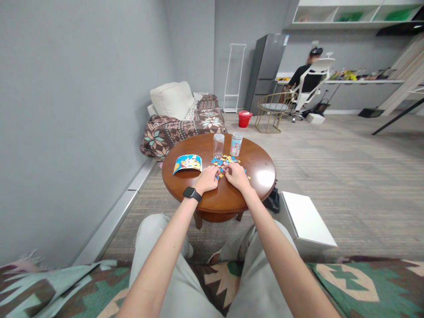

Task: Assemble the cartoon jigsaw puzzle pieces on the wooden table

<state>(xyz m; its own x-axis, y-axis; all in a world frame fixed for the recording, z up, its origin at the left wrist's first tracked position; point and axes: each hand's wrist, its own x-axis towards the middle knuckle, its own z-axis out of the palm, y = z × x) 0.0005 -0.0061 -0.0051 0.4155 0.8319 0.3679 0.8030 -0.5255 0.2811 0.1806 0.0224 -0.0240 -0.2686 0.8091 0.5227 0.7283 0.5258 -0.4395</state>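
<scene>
Wooden round table (228, 199), knobbly puzzle pieces (228, 159), clear cylindrical jar (218, 146)

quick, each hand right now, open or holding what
Left hand: fingers curled by the puzzle pieces; grip can't be told.
Right hand: also curled there; grip can't be told.

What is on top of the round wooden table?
On the table are puzzle pieces, a curved picture sheet, a clear jar and a printed jar. The left hand and right hand cover part of the table; what lies beneath cannot be seen.
</scene>
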